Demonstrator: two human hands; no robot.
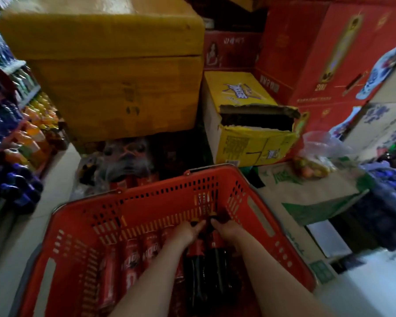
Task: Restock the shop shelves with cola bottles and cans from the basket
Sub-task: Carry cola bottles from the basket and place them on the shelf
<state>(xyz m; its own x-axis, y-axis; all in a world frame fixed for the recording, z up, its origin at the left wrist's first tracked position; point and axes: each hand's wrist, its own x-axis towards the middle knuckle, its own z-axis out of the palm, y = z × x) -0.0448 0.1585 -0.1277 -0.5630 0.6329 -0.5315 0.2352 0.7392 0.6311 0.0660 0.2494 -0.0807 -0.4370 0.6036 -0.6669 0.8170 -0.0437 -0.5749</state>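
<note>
Red basket (146,195); left hand (188,232), right hand (228,231) grip cola bottles (196,268), necks hidden.

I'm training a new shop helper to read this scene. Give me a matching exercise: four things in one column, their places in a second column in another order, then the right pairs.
Things
1. cola cans
2. cola bottles
3. torn yellow carton
4. plastic bag

Places
A. on the green-printed carton, right of the basket
B. lying in the basket's left part
C. beyond the basket's far side
D. in the basket's right part, gripped at the necks by the left hand and right hand

Pairs: 1-B, 2-D, 3-C, 4-A
</note>
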